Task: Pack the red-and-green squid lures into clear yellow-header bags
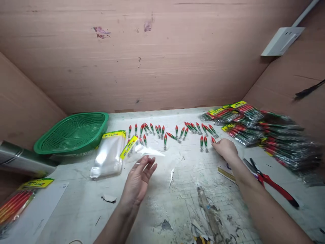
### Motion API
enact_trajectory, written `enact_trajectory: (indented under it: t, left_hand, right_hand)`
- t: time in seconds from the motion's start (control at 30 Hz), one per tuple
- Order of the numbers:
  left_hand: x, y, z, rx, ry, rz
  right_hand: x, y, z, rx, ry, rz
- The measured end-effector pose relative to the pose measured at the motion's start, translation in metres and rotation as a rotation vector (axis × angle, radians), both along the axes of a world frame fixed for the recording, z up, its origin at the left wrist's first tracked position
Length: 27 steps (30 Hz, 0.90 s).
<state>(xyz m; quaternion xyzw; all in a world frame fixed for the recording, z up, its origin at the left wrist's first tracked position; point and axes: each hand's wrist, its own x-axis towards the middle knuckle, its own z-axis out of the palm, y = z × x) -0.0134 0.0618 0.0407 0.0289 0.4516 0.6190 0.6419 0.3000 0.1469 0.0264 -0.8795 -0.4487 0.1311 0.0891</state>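
My left hand (139, 176) holds a clear plastic bag (142, 151) with a yellow header, pinched between thumb and fingers at the middle of the table. At the right end of the lure rows, my right hand (224, 148) has its fingers closed on a red-tipped lure (213, 139). Several red and green lures (193, 127) with silvery hooks lie in loose rows across the table's back. Left of my left hand sits a stack of clear bags (108, 156) with yellow headers. Filled bags of lures (254, 127) are heaped at the right.
A green basket (73, 134) stands at the back left, beside a metal cylinder (25, 159). Red-handled pliers (275, 186) and a small card (226, 171) lie near my right forearm. A bag of orange lures (19, 203) rests at the left edge.
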Motion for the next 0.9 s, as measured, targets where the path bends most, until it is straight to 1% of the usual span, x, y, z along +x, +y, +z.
enact_trajectory:
  t: [0.07, 0.1, 0.13, 0.17, 0.23, 0.27, 0.3, 0.33, 0.37, 0.43, 0.5, 0.57, 0.67, 0.8, 0.9]
  left_hand:
    - [0.008, -0.005, -0.009, -0.002, -0.031, 0.009]
    - [0.011, -0.007, -0.012, -0.005, -0.04, 0.016]
    - [0.013, -0.009, -0.015, -0.009, -0.048, 0.02]
    - [0.015, -0.01, -0.017, -0.012, -0.06, 0.019]
    - [0.017, -0.013, -0.021, -0.016, -0.089, 0.01]
    - [0.017, -0.015, -0.021, -0.019, -0.103, 0.005]
    - [0.018, -0.016, -0.022, -0.025, -0.116, 0.002]
    - [0.019, -0.018, -0.022, -0.033, -0.127, -0.004]
    - [0.02, -0.02, -0.023, -0.043, -0.133, -0.013]
    - [0.022, -0.024, -0.023, -0.051, -0.142, -0.063]
    - [0.024, -0.029, -0.023, -0.033, -0.145, -0.151]
    - [0.027, -0.034, -0.024, 0.003, -0.14, -0.252]
    - [0.03, -0.039, -0.023, 0.044, -0.112, -0.348]
    - [0.031, -0.04, -0.022, 0.024, -0.039, -0.395]
    - [0.031, -0.04, -0.02, 0.014, -0.013, -0.42]
  right_hand:
    - [-0.004, -0.021, 0.011, 0.085, -0.004, 0.005]
    - [-0.009, -0.035, 0.017, 0.138, 0.018, 0.036]
    - [-0.017, -0.052, 0.022, 0.197, 0.072, 0.102]
    - [-0.028, -0.07, 0.026, 0.248, 0.145, 0.19]
    - [-0.055, -0.106, 0.031, 0.383, 0.453, 0.547]
    - [-0.07, -0.122, 0.032, 0.391, 0.533, 0.698]
    - [-0.084, -0.135, 0.03, 0.403, 0.544, 0.792]
    - [-0.097, -0.145, 0.027, 0.448, 0.51, 0.838]
    - [-0.108, -0.151, 0.024, 0.493, 0.447, 0.851]
    - [-0.124, -0.156, 0.014, 0.598, 0.31, 0.832]
    - [-0.133, -0.153, 0.006, 0.66, 0.232, 0.83]
    - [-0.137, -0.148, 0.001, 0.698, 0.212, 0.837]
    - [-0.142, -0.145, -0.002, 0.745, 0.207, 0.828]
    - [-0.151, -0.144, -0.001, 0.832, 0.18, 0.865]
    - [-0.155, -0.146, 0.001, 0.887, 0.202, 0.906]
